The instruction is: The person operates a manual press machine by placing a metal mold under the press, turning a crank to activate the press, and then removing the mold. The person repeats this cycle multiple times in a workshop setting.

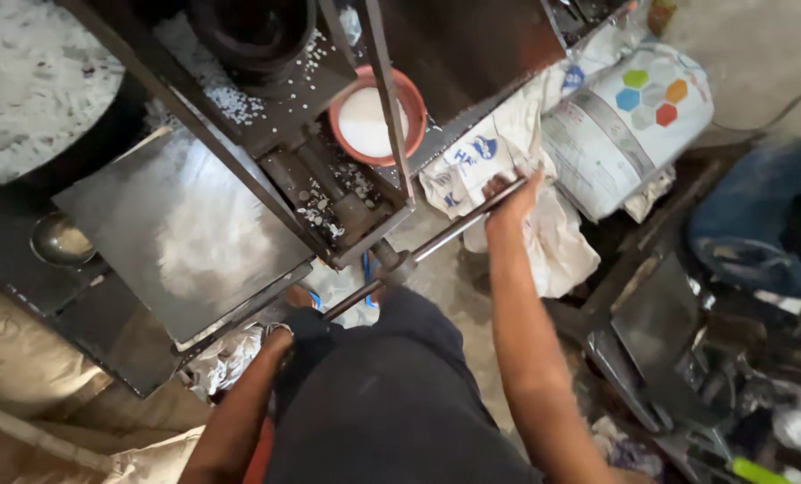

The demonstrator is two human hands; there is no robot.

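At the far left lies a heap of white granules, and below it a small metal bowl sits on a dark surface. To its right a flat steel plate, dusted white, slopes out from the machine frame, whose dark channels are scattered with white pellets. The left hand rests low at the near end of a long metal bar, by the near edge of the plate; its grip is mostly hidden behind the person's dark clothing, so I cannot tell whether the fingers are wrapped or loose. The bar runs up and to the right from there, passing through a joint under the frame. Just beyond the frame, an orange bowl holds white powder. The right hand has its grip pressed together around the far end of the bar, arm stretched out. Behind that hand lie crumpled white sacks, and further right a printed white bag with coloured hexagons leans on its side. Dark metal clutter fills the near right floor.
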